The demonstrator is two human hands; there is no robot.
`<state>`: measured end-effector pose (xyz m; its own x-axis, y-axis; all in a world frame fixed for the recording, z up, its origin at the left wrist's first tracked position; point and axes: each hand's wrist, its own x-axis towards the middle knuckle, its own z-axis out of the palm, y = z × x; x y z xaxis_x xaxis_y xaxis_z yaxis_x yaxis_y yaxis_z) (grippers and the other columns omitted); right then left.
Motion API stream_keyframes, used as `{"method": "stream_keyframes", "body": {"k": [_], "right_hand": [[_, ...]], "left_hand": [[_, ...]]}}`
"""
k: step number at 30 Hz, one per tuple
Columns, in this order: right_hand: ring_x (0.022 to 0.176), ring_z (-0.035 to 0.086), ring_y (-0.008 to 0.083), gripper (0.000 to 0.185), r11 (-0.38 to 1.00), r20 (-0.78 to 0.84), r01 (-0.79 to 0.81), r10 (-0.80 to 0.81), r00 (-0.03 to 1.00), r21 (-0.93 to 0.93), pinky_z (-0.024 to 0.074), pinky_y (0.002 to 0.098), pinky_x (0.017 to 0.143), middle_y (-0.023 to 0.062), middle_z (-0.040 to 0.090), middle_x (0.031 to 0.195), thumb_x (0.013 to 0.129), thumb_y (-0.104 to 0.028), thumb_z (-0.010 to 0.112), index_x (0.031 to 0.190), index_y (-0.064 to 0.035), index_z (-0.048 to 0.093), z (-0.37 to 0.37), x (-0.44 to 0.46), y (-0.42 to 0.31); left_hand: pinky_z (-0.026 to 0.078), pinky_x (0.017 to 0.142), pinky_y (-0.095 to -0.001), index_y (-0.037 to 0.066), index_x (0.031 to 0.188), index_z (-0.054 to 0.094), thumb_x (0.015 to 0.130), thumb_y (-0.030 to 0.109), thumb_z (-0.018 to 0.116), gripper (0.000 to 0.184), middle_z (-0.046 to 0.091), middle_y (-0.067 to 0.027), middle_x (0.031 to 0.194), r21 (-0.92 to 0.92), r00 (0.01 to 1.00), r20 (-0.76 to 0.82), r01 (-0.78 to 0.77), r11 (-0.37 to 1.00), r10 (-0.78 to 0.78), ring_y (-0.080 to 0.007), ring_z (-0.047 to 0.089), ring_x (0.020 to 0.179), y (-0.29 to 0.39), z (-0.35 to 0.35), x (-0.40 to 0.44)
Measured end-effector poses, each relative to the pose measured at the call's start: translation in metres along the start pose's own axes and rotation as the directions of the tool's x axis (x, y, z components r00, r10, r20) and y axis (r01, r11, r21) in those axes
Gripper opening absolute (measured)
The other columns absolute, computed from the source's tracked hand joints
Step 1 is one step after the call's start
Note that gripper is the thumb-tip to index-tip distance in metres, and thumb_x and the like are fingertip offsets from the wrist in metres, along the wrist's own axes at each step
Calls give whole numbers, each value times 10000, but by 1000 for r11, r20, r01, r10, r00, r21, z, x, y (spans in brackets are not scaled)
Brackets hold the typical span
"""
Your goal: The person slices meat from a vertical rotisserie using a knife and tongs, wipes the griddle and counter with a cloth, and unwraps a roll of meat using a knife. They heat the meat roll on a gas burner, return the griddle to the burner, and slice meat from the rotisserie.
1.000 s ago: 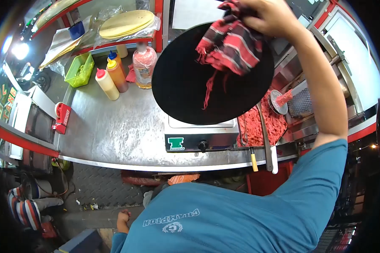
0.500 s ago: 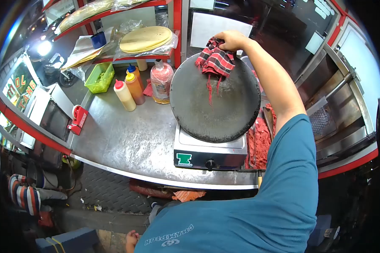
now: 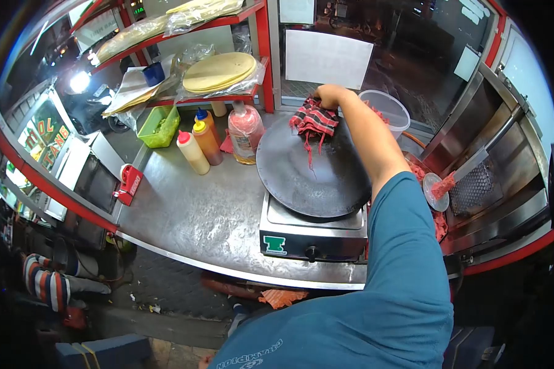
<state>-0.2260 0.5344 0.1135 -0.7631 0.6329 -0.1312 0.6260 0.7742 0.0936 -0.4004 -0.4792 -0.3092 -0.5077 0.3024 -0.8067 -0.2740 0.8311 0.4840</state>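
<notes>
At the far rim of a round black griddle pan [image 3: 311,184], my right hand [image 3: 331,96] is closed on a red and black checked cloth [image 3: 315,120]. The cloth lies bunched over the rim, its loose red threads hanging onto the cooking surface. Beneath the pan is a steel gas stove [image 3: 311,241] with a black knob at the front. Only a sliver of my left hand [image 3: 205,361] shows at the bottom edge, beside my shirt; its fingers are hidden.
Sauce bottles [image 3: 207,142], a large plastic bottle [image 3: 245,134] and a green basket [image 3: 159,128] stand back left, near a red tape dispenser [image 3: 128,184]. Flatbreads [image 3: 218,72] lie on a shelf above. To the right are a clear tub [image 3: 393,114] and a meat skewer [image 3: 447,184].
The pan has come down from a steep tilt and lies flatter over the stove. My right hand has lowered with the cloth. The view has shifted, showing the tub and skewer on the right.
</notes>
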Motion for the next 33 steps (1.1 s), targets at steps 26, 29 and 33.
{"method": "stream_keyframes", "body": {"k": [26,29,33], "right_hand": [[909,657,492,192,522,-523,-532,836,166,666,502,535,769,305,667,948,1003,-181,568,1093,-11,567,53,-441,-208],[947,659,511,211,656,-519,-580,748,414,484,511,579,808,301,689,965,941,-115,582,1137,-36,591,94,-405,-240],[1047,596,401,208,758,-474,-573,646,598,311,502,495,914,150,681,1102,898,-87,603,1103,-59,627,93,-360,-325]], "left_hand": [[562,908,-411,102,1278,674,918,78,560,378,749,-134,1090,513,554,710,-830,218,435,-313,720,1022,336,-65,212],[561,912,-401,92,1280,670,926,70,548,374,748,-131,1095,497,529,703,-844,204,475,-306,718,1028,345,-59,210],[554,908,-362,20,1286,648,931,1,550,370,745,-126,1071,344,546,661,-830,438,515,-237,716,991,312,-62,226]]}}
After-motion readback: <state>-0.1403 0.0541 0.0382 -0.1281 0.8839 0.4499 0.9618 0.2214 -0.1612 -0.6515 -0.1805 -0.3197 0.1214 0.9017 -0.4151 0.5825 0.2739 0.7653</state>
